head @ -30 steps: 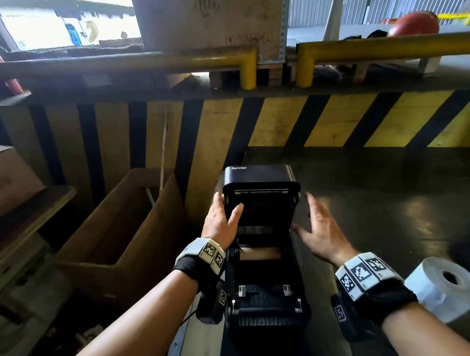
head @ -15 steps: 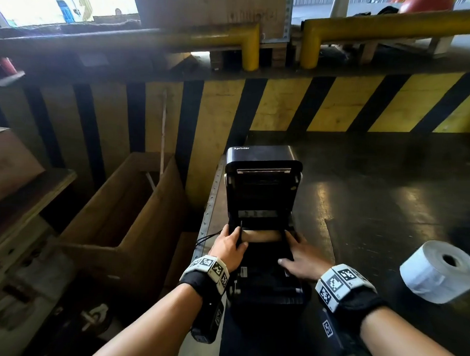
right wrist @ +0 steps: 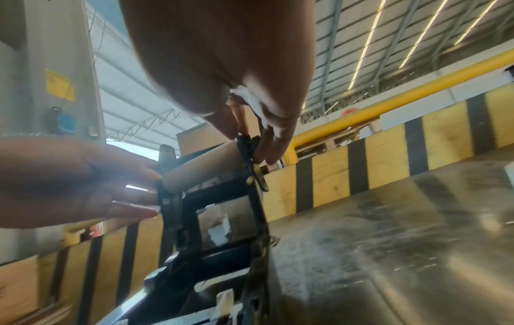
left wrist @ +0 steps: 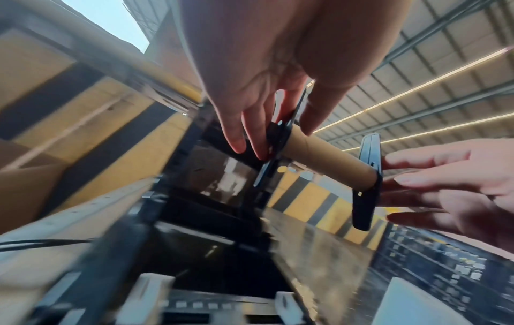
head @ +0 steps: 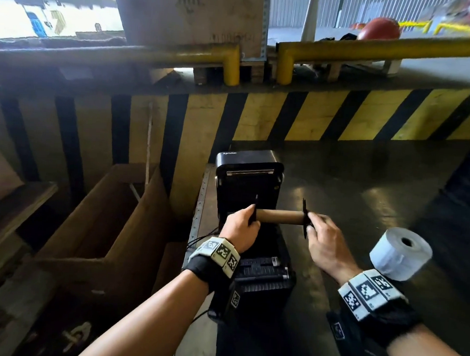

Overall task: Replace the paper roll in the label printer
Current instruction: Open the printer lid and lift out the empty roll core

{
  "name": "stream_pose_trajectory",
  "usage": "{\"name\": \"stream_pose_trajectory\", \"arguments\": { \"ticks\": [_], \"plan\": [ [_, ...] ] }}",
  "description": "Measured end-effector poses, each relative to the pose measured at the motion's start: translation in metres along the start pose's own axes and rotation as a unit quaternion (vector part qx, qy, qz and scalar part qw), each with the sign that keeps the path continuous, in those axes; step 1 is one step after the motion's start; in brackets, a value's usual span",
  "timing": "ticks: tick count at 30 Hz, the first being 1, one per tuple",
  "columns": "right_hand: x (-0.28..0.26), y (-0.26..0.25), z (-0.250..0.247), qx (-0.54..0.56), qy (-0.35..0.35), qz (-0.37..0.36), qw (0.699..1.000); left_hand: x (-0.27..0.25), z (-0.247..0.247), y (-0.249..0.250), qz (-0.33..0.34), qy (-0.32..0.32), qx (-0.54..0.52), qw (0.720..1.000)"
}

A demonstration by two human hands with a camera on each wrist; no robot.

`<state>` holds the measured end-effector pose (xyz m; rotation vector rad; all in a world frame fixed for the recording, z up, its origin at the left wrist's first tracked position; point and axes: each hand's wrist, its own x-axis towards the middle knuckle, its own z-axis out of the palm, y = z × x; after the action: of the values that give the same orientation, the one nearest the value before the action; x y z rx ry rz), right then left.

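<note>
Holding one empty cardboard core (head: 279, 216) on its black spindle above the open label printer (head: 248, 178), head view shows left hand (head: 239, 228) and right hand (head: 324, 239) gripping opp. ends; one fresh paper roll (head: 401, 253) lies on the surface (head: 362, 205), right of printer, near the right wrist.

Left wrist view: left fingers (left wrist: 236, 136) pinch one black end flange (left wrist: 278, 143); 2 flanges total.

Right wrist view: right fingers (right wrist: 269, 140) pinch the other flange (right wrist: 247, 158). Risk, imo: uneven pull could pop a flange off, dropping the core into the bay.
</note>
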<state>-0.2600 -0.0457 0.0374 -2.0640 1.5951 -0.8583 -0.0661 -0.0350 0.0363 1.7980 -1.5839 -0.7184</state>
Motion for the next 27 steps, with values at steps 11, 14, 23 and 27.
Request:
{"name": "stream_pose_trajectory", "arguments": {
  "ticks": [11,14,23,27],
  "plan": [
    [-0.082,0.080,-0.096,0.172,0.095,0.179,0.964,-0.034,0.080,0.065,0.112,-0.158,-0.015,0.981],
    [-0.092,0.107,-0.094,0.265,0.069,0.201,0.940,-0.038,0.098,0.061,0.109,-0.199,-0.031,0.973],
    [-0.083,0.179,-0.084,0.383,-0.034,0.265,0.884,-0.048,0.147,0.056,-0.029,-0.224,-0.158,0.961],
    [-0.076,0.212,-0.080,0.400,-0.093,0.290,0.864,-0.054,0.171,0.059,-0.085,-0.185,-0.186,0.961]
  ]
}}
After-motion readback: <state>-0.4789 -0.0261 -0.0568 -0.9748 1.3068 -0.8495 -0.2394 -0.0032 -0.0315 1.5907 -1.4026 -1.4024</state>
